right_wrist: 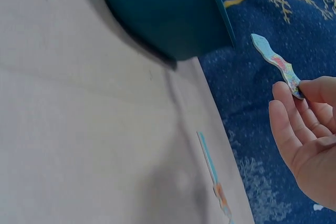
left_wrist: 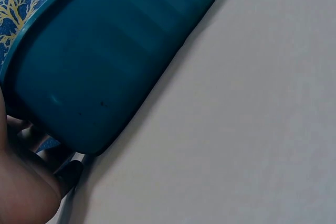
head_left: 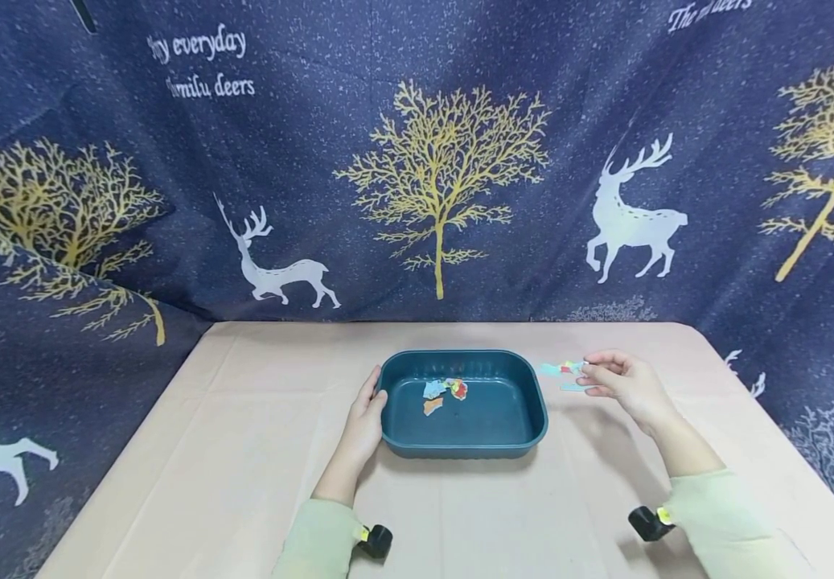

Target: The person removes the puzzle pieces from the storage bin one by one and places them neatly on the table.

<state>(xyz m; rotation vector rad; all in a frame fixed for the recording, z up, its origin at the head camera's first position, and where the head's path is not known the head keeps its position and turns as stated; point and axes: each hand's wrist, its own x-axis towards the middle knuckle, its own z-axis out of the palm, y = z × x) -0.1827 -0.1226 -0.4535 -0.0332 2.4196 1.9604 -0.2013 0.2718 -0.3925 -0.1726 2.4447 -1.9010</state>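
Printed strip (right_wrist: 275, 64) was thin & wavy-edged, lt. blue w/ red & yellow, held up off the tabletop (head_left: 460, 515), to the R of the teal tub (head_left: 463, 452). Prob. v. light & fairly stiff, since it stuck out from the pinch w/o drooping; narrow parts might've creased or torn if bent. Printed face poss. a bit slick. Best hold, I'd say: thumb & fingertip nr one end, approx. as it was.

R hand (head_left: 630, 392) had thumb & index nearly together, pinching the strip's near end, other fingers loosely bent; forearm angled in from lower R. L hand (head_left: 366, 422) gripped the tub's L end, thumb at the rim, fingers along the outer wall. Tub looked like rigid plastic, prob. light, easily steadied by that rim.

Second strip (right_wrist: 210, 166) lay on the tabletop nr R hand; blue pc (head_left: 433, 389), orange pc (head_left: 433, 406) & red-yellow pc (head_left: 458, 391) lay in the tub.
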